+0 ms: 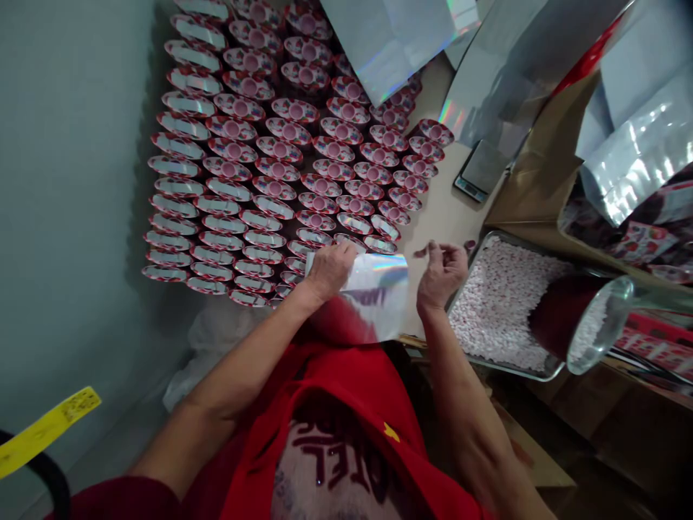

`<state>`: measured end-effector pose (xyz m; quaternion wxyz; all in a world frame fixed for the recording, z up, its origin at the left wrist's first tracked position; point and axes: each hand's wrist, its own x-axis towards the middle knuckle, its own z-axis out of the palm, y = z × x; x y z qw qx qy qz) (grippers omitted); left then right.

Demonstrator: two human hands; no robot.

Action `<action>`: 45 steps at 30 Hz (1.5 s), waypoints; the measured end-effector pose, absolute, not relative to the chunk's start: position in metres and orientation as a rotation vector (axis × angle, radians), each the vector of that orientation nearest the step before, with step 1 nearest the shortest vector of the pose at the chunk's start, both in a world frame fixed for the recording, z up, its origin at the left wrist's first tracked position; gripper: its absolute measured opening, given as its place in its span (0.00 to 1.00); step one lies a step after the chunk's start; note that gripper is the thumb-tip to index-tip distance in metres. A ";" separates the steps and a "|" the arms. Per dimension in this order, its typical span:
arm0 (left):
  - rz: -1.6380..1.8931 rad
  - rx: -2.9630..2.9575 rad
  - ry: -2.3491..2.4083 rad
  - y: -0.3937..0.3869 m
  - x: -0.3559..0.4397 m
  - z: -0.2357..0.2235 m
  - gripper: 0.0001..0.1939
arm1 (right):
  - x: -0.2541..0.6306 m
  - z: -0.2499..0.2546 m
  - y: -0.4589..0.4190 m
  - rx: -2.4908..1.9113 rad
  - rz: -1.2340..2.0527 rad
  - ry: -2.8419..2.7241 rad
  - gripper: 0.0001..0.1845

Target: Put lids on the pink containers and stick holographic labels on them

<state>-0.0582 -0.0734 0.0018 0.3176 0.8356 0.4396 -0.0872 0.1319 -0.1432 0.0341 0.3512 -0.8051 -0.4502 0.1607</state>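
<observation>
Red apron spreads nearest the camera; just beyond, the left hand has its grip clamped on a silvery pouch at the near edge of the tabletop. Beside the tray, the right hand curls its fingers; whether they hold anything, I cannot tell.

Grey shirt with dark-red print: capitals, partly folded away; "TEL" legible, further letters apparently "OTEL". Yellow paper strip tag: square printed code, small characters too fine to read. Silver plastic pouch: dark lettering, blurred, illegible. Small grey digital scale: display figures unreadable.
</observation>
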 end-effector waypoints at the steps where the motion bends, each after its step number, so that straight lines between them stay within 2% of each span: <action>1: -0.225 2.191 1.172 -0.071 -0.059 0.000 0.16 | 0.135 0.035 -0.137 -2.093 0.420 -1.006 0.20; 7: 0.121 2.052 1.136 -0.065 -0.062 0.000 0.06 | 0.130 0.049 -0.126 -1.952 0.884 -0.560 0.21; 12: 0.559 1.568 1.241 -0.074 -0.071 0.018 0.08 | 0.111 0.058 -0.124 -1.871 1.069 -0.285 0.23; 16: 0.559 1.023 1.151 -0.083 -0.067 0.037 0.12 | 0.095 0.059 -0.119 -1.853 1.108 -0.166 0.22; 22: 0.588 0.782 1.238 -0.089 -0.060 0.049 0.11 | 0.082 0.062 -0.119 -1.856 1.164 -0.334 0.25; 29: 0.637 1.047 1.433 -0.072 -0.060 0.050 0.12 | 0.077 0.079 -0.121 -2.012 1.113 -0.912 0.27; 35: 0.587 1.134 1.448 -0.070 -0.050 0.046 0.08 | 0.074 0.078 -0.128 -2.073 1.054 -1.161 0.30; 38: 0.629 1.089 1.428 -0.072 -0.048 0.040 0.03 | 0.074 0.079 -0.127 -2.061 1.059 -1.143 0.28; 42: 0.661 0.960 1.325 -0.070 -0.052 0.037 0.05 | 0.074 0.085 -0.122 -1.985 1.197 -0.912 0.23; 45: 0.648 0.849 1.328 -0.068 -0.054 0.037 0.04 | 0.072 0.085 -0.120 -1.900 1.299 -0.725 0.24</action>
